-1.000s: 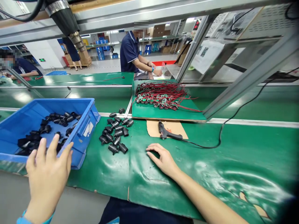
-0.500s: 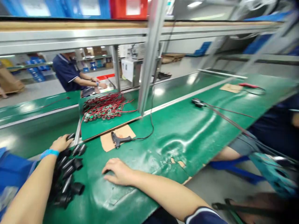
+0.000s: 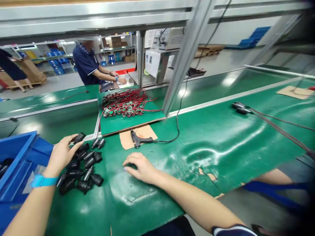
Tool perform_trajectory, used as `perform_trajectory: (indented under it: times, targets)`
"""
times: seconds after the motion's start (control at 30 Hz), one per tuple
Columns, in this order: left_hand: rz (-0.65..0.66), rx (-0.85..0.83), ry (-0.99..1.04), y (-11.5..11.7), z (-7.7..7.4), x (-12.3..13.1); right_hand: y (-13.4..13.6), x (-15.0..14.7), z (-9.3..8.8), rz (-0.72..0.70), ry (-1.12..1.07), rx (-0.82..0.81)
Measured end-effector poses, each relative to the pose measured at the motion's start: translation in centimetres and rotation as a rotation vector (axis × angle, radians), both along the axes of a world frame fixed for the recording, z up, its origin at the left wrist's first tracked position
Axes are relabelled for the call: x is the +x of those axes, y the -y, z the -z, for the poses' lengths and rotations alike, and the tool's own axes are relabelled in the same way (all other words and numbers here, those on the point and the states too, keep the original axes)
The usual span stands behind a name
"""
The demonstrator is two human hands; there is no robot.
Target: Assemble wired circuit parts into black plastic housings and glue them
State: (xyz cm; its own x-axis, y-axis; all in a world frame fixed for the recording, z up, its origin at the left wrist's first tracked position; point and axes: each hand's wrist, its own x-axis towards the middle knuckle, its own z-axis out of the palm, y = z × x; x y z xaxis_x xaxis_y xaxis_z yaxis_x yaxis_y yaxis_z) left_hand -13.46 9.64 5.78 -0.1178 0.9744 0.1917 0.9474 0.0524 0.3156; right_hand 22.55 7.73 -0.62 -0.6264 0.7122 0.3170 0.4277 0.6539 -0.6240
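Observation:
My left hand (image 3: 61,153), with a blue band at the wrist, grips a black plastic part (image 3: 79,138) between thumb and fingers, above the back of a pile of similar black parts (image 3: 88,161). On the green mat (image 3: 113,209) rests my right hand (image 3: 140,167), fingers apart and slightly curled, with nothing seen in it. Behind it a black glue gun (image 3: 141,139) lies on a piece of cardboard (image 3: 150,131). Red and black wires with small round parts (image 3: 125,104) are heaped on a raised green board (image 3: 110,127).
A blue bin (image 3: 27,147) stands at the left. A metal post (image 3: 188,55) rises behind the mat. Black connectors with long cables (image 3: 241,108) lie at the right. Across the bench a person (image 3: 86,64) works with both hands.
The view has shifted, showing more of the blue bin. My left hand now holds the black part raised a little over the pile. My right hand rests on the mat as before.

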Motion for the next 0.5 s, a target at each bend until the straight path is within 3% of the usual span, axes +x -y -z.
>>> perform_trajectory:
  times: [0.07, 0.1, 0.23, 0.33, 0.5]
  targets:
    - [-0.042, 0.091, 0.352, 3.3, 0.3, 3.6, -2.2, 1.0, -1.7, 0.09, 0.004, 0.047]
    - [0.015, 0.071, 0.536, 4.9, 0.6, 5.8, -3.8, 1.4, -2.5, 0.138, 0.017, 0.075]
    - [0.252, -0.181, 1.024, 9.5, 2.6, 12.8, -11.5, 1.4, -4.5, 0.302, 0.124, 0.192]
    - [0.301, -0.295, 1.151, 10.2, 4.5, 14.3, -16.8, -0.3, -5.0, 0.353, 0.226, 0.269]
    - [0.285, -0.285, 1.186, 9.7, 6.6, 13.0, -22.0, -3.2, -4.7, 0.358, 0.301, 0.344]
